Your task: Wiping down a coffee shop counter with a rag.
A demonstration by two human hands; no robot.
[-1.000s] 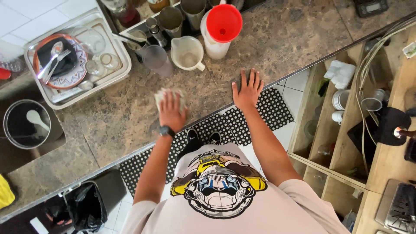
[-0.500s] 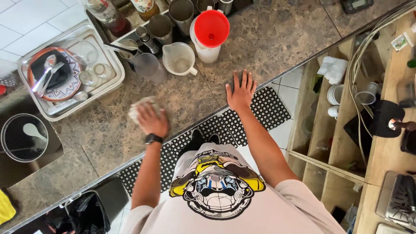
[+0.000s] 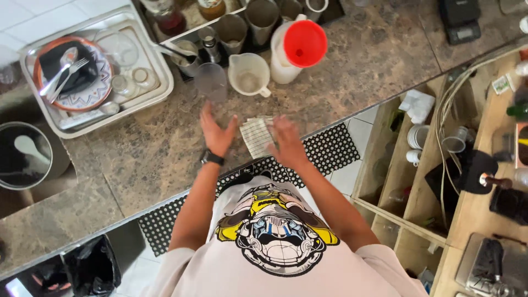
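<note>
My left hand [image 3: 217, 132], with a dark watch on the wrist, hovers over the brown stone counter [image 3: 143, 159] with its fingers spread and nothing in it. A small folded checked cloth [image 3: 255, 136] lies flat on the counter just to its right. My right hand [image 3: 286, 142] lies flat on the right edge of that cloth, fingers pointing away from me. Just beyond my left hand stands a clear plastic cup [image 3: 210, 82], and a white jug [image 3: 248, 77] sits next to it.
A white container with a red funnel [image 3: 300, 45] and several metal cups [image 3: 258, 19] stand at the back. A metal tray [image 3: 159, 88] holds a plate and cutlery at the left, by a sink with a dark bowl [image 3: 22, 157]. Wooden shelves with cups [image 3: 429, 143] are on the right, and a black perforated mat [image 3: 330, 148] covers the floor.
My left hand has let go of the cloth and moved off to its left. My right hand has come in from the right onto the cloth.
</note>
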